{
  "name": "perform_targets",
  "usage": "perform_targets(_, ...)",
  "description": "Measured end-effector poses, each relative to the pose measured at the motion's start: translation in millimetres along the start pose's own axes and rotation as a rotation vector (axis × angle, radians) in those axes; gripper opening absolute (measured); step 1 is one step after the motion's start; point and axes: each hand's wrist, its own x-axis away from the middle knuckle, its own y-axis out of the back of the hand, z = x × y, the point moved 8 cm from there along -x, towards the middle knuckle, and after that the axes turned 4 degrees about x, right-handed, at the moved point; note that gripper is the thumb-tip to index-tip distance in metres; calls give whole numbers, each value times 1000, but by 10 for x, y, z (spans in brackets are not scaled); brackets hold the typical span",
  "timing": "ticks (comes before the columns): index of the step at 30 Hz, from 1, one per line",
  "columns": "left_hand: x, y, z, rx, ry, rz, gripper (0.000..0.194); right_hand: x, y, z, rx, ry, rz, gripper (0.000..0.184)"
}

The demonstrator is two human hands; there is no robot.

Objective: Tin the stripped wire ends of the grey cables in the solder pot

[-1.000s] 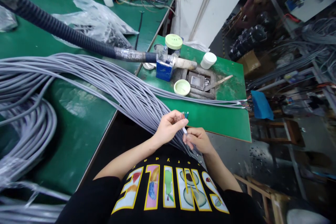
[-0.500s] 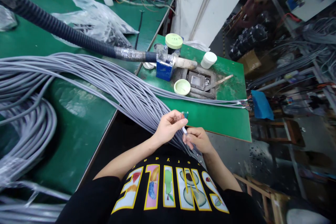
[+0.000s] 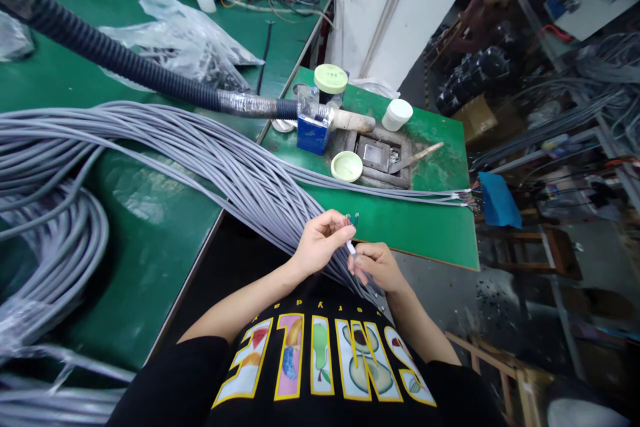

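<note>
Between my hands is the end of a cable point(image 3: 351, 248), its white sleeve showing and thin coloured wires fanned out at the tip. My left hand point(image 3: 325, 239) pinches the wires between thumb and fingers. Just below and to the right, my right hand point(image 3: 374, 265) is closed round the cable under the white part. A thick bundle of grey cables point(image 3: 250, 180) runs from the left bench down beneath my hands. Several grey cables with stripped ends point(image 3: 440, 196) lie across the small green table.
Beyond my hands, a solder pot point(image 3: 375, 153) is set in the green table point(image 3: 425, 233), with a flat scraper point(image 3: 417, 157) across it. A pale green dish point(image 3: 347, 166), a white cup point(image 3: 398, 114) and a lidded jar point(image 3: 331, 80) stand around it. A black hose point(image 3: 125, 57) crosses above the left bench.
The coloured wire tips in my left fingers have shifted and spread slightly. Both hands stay in nearly the same place.
</note>
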Motion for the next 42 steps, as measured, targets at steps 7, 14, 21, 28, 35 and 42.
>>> perform_targets(7, 7, 34, 43, -4, 31, -1, 31, -8, -10, 36, -10, 9, 6, 37)
perform_targets(14, 11, 54, 108, 37, 47, 3, 30, -11, -16, 50, -13, 10, 2, 37)
perform_targets(21, 17, 48, 129, 96, 48, 13, 26, -7, -4, 43, -2, 2, -7, 37)
perform_targets(28, 26, 51, 143, 102, 42, 12, 22, -10, 4, 13, 5, 1, -9, 37)
perform_targets(35, 36, 55, 144, 104, 42, 13, 21, -5, 14, 28, 0, 26, -18, 36)
perform_targets(42, 24, 75, 151, 109, 53, -13, 22, -6, 17, 26, 15, 31, -24, 37)
